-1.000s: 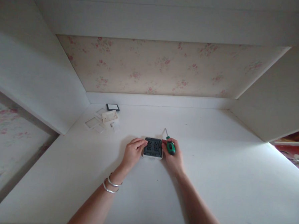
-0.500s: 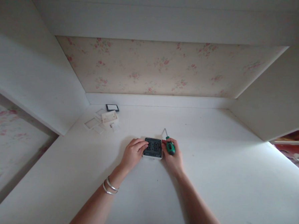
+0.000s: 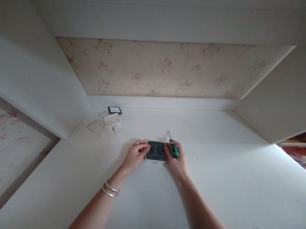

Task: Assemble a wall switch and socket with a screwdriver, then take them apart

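A square dark grey wall socket [image 3: 156, 150] in a shallow white box lies on the white table in front of me. My left hand [image 3: 136, 154] is at its left edge, thumb and forefinger pinched together near the upper left corner; whatever they hold is too small to make out. My right hand [image 3: 176, 160] is closed around a screwdriver [image 3: 174, 150] with a green and black handle, its metal shaft pointing away from me. The right fingertips also touch the socket's right edge.
Toward the back left lie a white open box [image 3: 112, 119], a dark-framed piece with a white face [image 3: 114, 110], several clear frames [image 3: 94, 126] and a small clear packet [image 3: 117, 130]. White panels rise on both sides, with a flowered wall [image 3: 157, 70] behind.
My left fingers have drawn back slightly left, from over the socket's face to its edge, uncovering more of it. The right hand keeps its place with the screwdriver.
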A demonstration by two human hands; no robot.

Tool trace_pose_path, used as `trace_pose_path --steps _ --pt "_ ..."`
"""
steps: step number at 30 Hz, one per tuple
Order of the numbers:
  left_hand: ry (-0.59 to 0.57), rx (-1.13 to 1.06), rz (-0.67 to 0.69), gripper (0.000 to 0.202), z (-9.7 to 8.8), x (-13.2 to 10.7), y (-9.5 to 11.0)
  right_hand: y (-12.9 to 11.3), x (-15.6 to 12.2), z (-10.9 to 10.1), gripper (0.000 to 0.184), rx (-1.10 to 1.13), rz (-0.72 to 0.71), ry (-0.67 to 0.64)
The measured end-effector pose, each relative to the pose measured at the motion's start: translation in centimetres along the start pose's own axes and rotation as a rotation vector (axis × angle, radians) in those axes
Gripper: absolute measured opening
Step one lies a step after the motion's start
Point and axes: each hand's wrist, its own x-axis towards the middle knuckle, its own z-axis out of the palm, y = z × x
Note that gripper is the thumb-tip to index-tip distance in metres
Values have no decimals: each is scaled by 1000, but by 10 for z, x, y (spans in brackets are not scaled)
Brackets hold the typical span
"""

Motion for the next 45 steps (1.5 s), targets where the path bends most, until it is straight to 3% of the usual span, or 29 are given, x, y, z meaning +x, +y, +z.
trace_pose_path --steps 18,34,40,45 --pt "20 12 -72 14 3 -1 1 3 0 0 30 -44 2 -20" --pt "108 92 23 15 8 -5 3 -1 -1 1 32 -61 2 -48" --pt "107 29 -51 14 7 -2 3 -14 -4 -2 35 -156 -25 -163" --pt "87 26 -51 16 6 -2 2 -20 -4 -12 50 -217 -119 -393"
